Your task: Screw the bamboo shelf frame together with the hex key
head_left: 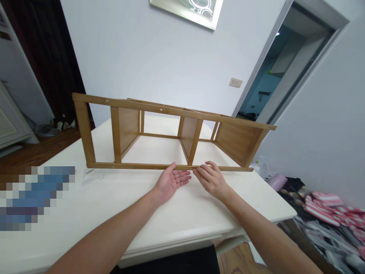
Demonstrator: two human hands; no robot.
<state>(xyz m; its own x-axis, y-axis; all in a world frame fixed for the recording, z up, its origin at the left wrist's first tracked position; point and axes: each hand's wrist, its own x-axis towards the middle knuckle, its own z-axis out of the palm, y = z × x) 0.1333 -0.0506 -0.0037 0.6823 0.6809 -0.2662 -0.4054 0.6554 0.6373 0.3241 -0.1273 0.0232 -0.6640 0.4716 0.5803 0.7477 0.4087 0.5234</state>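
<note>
A wooden shelf frame [196,133] lies on its side on the white table, its shelf panels standing upright. My left hand [169,184] is palm up at the front lower rail, fingers stretched out and the thumb against the rail. Just to its right, my right hand [210,179] has its fingertips drawn together at the same rail, near the foot of the middle crosspiece [195,142]. What those fingertips hold, if anything, is too small to make out. Small screw heads or holes dot the upper rail [137,105].
The white table [137,220] carries a clear plastic bag [95,176] near the frame's left end. A blurred-out blue patch [42,194] covers the left side. Striped cloth [327,207] and other items are heaped at the right. A wall stands behind, with a doorway [268,76] at right.
</note>
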